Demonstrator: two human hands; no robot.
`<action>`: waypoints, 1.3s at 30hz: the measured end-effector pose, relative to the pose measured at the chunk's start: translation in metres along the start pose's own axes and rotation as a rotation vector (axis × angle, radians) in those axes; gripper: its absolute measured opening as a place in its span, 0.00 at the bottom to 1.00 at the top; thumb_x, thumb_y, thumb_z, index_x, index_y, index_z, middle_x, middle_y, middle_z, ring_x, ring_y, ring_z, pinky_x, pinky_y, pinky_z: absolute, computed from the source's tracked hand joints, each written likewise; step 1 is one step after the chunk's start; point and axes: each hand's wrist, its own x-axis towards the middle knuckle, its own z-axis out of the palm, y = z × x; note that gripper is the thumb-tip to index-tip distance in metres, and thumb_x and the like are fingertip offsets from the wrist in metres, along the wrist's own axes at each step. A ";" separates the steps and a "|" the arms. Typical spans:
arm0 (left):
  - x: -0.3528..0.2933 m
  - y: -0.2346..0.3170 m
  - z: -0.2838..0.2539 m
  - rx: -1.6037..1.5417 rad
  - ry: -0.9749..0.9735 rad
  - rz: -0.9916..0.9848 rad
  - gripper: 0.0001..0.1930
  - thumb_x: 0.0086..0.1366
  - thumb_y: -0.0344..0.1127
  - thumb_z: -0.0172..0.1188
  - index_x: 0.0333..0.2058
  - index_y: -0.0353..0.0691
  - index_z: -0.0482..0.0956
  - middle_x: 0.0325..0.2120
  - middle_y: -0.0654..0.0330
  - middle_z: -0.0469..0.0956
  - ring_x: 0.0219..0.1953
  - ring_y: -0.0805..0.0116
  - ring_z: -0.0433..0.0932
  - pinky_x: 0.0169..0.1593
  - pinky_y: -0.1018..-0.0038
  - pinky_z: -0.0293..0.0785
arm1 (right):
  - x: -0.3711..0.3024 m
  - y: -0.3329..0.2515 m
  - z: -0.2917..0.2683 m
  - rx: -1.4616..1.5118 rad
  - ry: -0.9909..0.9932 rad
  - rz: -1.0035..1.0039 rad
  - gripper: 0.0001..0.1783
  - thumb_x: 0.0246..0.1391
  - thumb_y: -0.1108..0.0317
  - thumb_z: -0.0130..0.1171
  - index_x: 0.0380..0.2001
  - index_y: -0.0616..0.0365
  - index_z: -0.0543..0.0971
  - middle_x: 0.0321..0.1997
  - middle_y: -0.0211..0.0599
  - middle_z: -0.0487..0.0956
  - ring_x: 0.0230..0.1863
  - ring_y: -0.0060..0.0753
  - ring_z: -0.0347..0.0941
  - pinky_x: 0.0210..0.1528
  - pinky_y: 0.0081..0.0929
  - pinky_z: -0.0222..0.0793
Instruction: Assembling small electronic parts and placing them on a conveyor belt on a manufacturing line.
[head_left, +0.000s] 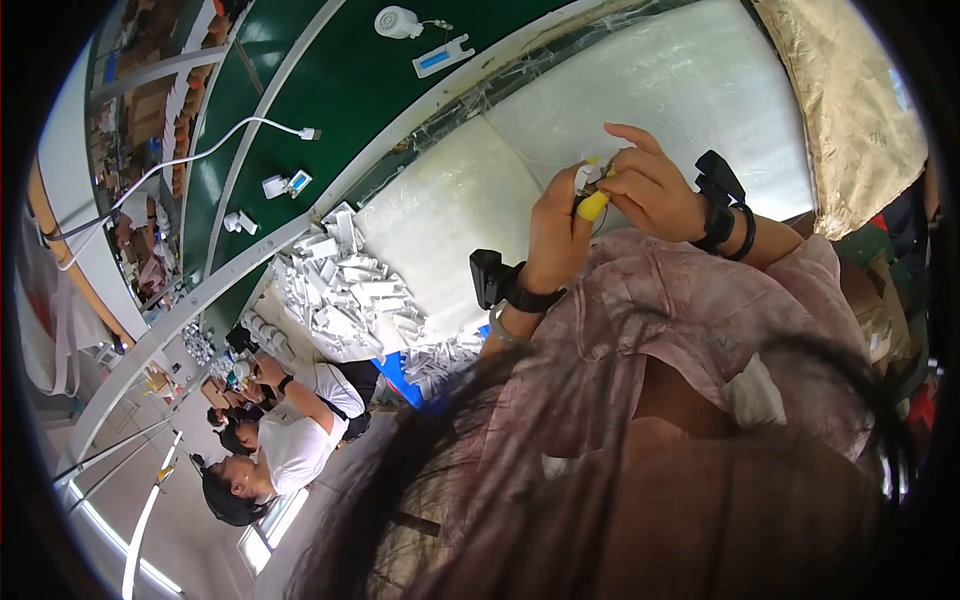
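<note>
My left hand (556, 235) is closed in a pinch around a small white plastic part (586, 177), held above the pale plastic-covered worktop (640, 100) close to my body. A yellow finger cover (593, 206) shows at the left fingertips. My right hand (655, 190) meets it from the right, thumb and bent fingers pinched at the same part, with one finger stretched away. Fingers hide much of the part, so its exact kind cannot be made out. Left of my hands, a heap of white plastic housings (345, 285) lies on the worktop.
Beyond a raised rail runs a green belt (330, 110) carrying a round white device (398, 22), a flat white piece (443, 57) and small white units (287, 185). A white USB cable (230, 130) hangs across. A tan sack (860, 120) lies right; a co-worker (300, 440) sits left.
</note>
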 end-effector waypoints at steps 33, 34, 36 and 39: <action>-0.007 0.014 -0.004 0.022 -0.056 -0.048 0.16 0.63 0.26 0.50 0.50 0.33 0.70 0.38 0.47 0.75 0.40 0.50 0.75 0.44 0.66 0.71 | -0.008 -0.004 -0.002 0.016 -0.038 0.028 0.15 0.37 0.82 0.63 0.32 0.61 0.75 0.31 0.39 0.69 0.45 0.51 0.69 0.55 0.46 0.64; -0.008 0.013 -0.002 0.021 -0.056 -0.050 0.16 0.63 0.26 0.50 0.50 0.33 0.70 0.38 0.47 0.75 0.40 0.50 0.75 0.44 0.66 0.71 | -0.007 -0.005 -0.001 0.004 -0.031 0.027 0.14 0.37 0.82 0.63 0.32 0.61 0.74 0.30 0.39 0.69 0.44 0.51 0.69 0.55 0.46 0.64; -0.009 0.009 0.002 0.001 0.008 -0.032 0.15 0.64 0.26 0.50 0.49 0.33 0.71 0.37 0.47 0.76 0.37 0.52 0.76 0.42 0.68 0.72 | -0.007 -0.006 0.004 0.010 -0.008 0.046 0.14 0.37 0.82 0.63 0.31 0.61 0.74 0.29 0.39 0.69 0.43 0.50 0.69 0.55 0.46 0.65; -0.012 0.005 0.005 -0.089 0.031 -0.116 0.13 0.65 0.28 0.50 0.48 0.33 0.71 0.34 0.48 0.76 0.34 0.58 0.76 0.39 0.70 0.72 | -0.012 -0.002 0.011 0.038 0.006 0.065 0.14 0.37 0.82 0.63 0.31 0.61 0.74 0.28 0.39 0.69 0.40 0.49 0.70 0.55 0.47 0.65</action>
